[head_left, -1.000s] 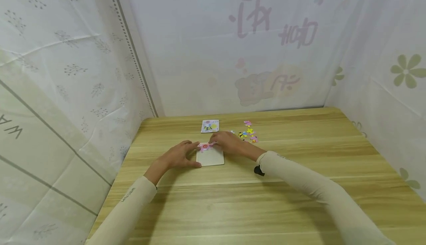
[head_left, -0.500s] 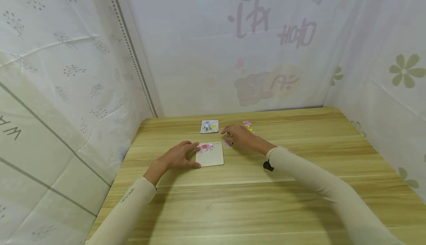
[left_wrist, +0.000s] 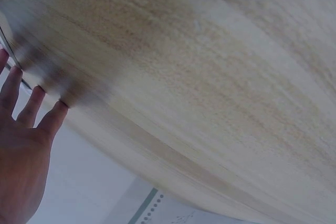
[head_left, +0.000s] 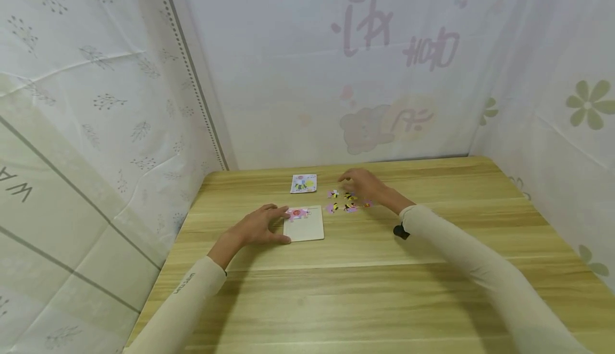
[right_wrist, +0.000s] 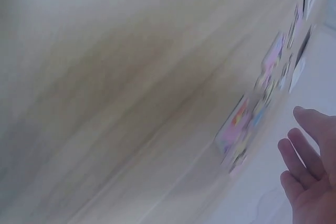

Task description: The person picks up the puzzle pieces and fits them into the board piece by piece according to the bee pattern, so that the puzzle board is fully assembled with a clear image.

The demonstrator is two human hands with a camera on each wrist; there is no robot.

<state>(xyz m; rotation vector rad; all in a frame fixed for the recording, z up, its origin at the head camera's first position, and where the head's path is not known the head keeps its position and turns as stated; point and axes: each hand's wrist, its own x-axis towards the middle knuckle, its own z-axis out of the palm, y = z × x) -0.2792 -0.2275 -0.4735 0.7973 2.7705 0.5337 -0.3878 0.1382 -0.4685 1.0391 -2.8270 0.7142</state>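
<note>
A pale square puzzle board (head_left: 305,229) lies on the wooden table, with joined pink puzzle pieces (head_left: 298,213) along its upper left. My left hand (head_left: 259,227) rests at the board's left edge, thumb near the lower corner and fingers at the upper one. Right of the board lie several loose puzzle pieces (head_left: 350,208), pink, yellow and black. My right hand (head_left: 367,184) hovers over the far part of that group, hiding some pieces. In the right wrist view its fingers (right_wrist: 296,163) are loosely bent, apart from the pieces, with nothing between them.
A small picture card (head_left: 304,183) with a bee lies behind the board. The wooden table (head_left: 336,295) ends at a hanging printed cloth (head_left: 288,76) at the back, with more cloth on both sides.
My right hand has left the board, where pink pieces now lie, and moved right and back over the loose pieces. The left hand has stayed at the board's edge.
</note>
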